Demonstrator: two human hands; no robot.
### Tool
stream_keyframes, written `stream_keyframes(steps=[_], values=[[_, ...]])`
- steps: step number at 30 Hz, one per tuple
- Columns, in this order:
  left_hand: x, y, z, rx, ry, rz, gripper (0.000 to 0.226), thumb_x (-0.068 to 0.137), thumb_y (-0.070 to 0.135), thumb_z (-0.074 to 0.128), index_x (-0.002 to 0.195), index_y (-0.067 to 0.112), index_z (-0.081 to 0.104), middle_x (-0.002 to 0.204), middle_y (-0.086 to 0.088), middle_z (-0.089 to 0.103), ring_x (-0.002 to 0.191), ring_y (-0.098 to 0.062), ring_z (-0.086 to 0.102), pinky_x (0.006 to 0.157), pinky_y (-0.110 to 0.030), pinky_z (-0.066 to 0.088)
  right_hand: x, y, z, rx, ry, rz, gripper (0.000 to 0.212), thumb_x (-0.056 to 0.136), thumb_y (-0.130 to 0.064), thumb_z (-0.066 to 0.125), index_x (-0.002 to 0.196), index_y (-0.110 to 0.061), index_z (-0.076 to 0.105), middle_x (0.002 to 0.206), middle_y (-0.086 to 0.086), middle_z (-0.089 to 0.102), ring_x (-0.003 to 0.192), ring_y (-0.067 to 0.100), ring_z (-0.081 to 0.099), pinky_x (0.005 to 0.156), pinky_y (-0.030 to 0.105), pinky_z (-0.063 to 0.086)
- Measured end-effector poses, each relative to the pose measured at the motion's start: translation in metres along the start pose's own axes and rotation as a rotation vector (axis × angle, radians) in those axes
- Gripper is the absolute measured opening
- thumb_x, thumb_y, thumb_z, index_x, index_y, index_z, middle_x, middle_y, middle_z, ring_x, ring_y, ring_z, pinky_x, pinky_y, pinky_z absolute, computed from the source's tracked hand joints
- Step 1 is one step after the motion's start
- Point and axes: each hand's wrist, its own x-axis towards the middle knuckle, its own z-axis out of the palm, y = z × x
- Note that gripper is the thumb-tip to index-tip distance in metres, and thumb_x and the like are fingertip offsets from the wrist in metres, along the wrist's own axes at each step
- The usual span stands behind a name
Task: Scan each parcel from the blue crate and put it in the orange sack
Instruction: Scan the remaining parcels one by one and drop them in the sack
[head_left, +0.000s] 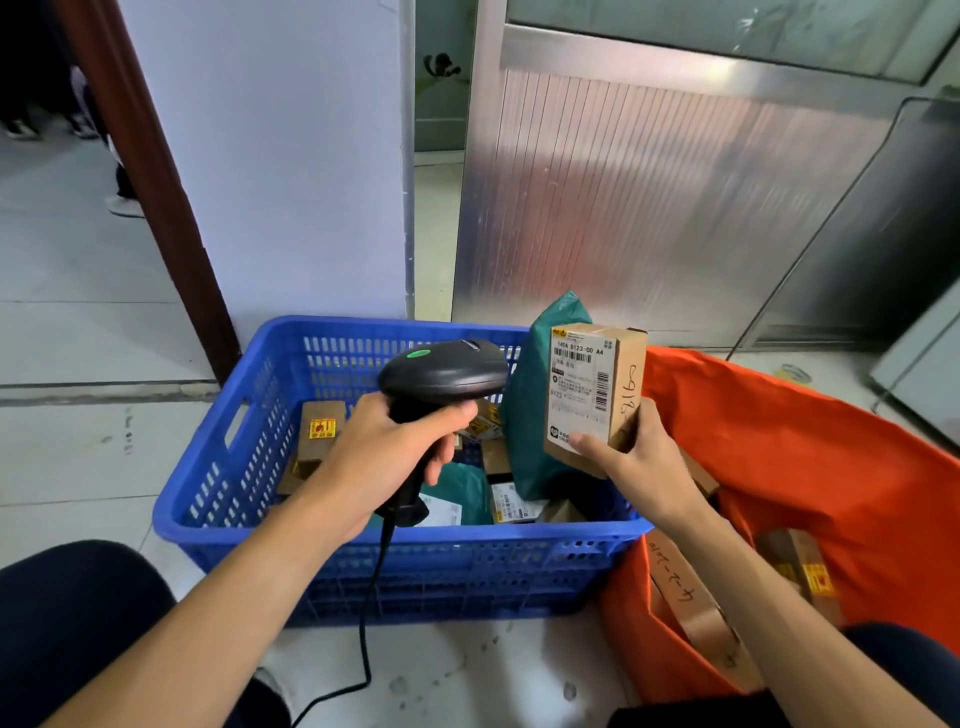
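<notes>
Label (577, 382) on held parcel (629, 387) reads 140A D123-00 A4.

We count two hands. The left hand (395, 447) grips one black corded handheld barcode scanner (441, 374). The right hand (634, 457) holds one small brown cardboard box with a white shipping label (592, 395). We see one blue perforated plastic crate (218, 519) and one orange fabric sack (805, 467).

Inside the crate are two green plastic mailer bags: one upright (535, 415) just behind the held box, one flat (462, 488) below the scanner grip. We make out at least three more crate boxes (311, 441), partly hidden. Right of the right wrist, the sack holds at least two taped cardboard boxes (691, 608).
</notes>
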Motion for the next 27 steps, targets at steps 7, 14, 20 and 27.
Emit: stream_keyframes(steps=[7, 14, 20, 27], values=[[-0.004, -0.002, -0.002, -0.025, 0.02, -0.02, 0.045, 0.089, 0.028, 0.08, 0.082, -0.013, 0.062, 0.063, -0.015, 0.058, 0.052, -0.023, 0.048, 0.059, -0.033, 0.046, -0.002, -0.001, -0.002, -0.021, 0.01, -0.011, 0.06, 0.085, -0.036, 0.081, 0.131, -0.025, 0.044, 0.132, -0.01, 0.061, 0.119, 0.011, 0.058, 0.096, 0.03, 0.05], [-0.011, 0.0, -0.002, 0.012, 0.017, -0.039, 0.039, 0.089, 0.032, 0.08, 0.07, 0.0, 0.066, 0.061, -0.015, 0.06, 0.05, -0.022, 0.048, 0.056, -0.028, 0.046, -0.006, -0.002, -0.004, -0.02, 0.008, -0.005, 0.06, 0.084, -0.039, 0.08, 0.131, -0.027, 0.043, 0.133, -0.01, 0.061, 0.12, 0.012, 0.058, 0.098, 0.033, 0.052], [-0.012, -0.002, -0.005, 0.024, 0.02, -0.029, 0.049, 0.09, 0.031, 0.079, 0.083, -0.014, 0.062, 0.062, -0.015, 0.059, 0.051, -0.023, 0.049, 0.06, -0.032, 0.047, -0.007, -0.004, -0.007, -0.018, 0.018, -0.019, 0.056, 0.085, -0.039, 0.08, 0.126, -0.028, 0.044, 0.133, -0.01, 0.062, 0.12, 0.013, 0.059, 0.1, 0.037, 0.053], [-0.011, -0.002, -0.003, 0.048, 0.041, -0.008, 0.043, 0.092, 0.027, 0.077, 0.086, -0.014, 0.064, 0.061, -0.014, 0.059, 0.051, -0.023, 0.05, 0.06, -0.031, 0.047, -0.007, -0.002, -0.012, -0.021, 0.017, -0.006, 0.061, 0.085, -0.041, 0.079, 0.131, -0.028, 0.042, 0.136, -0.01, 0.06, 0.123, 0.014, 0.058, 0.101, 0.041, 0.053]])
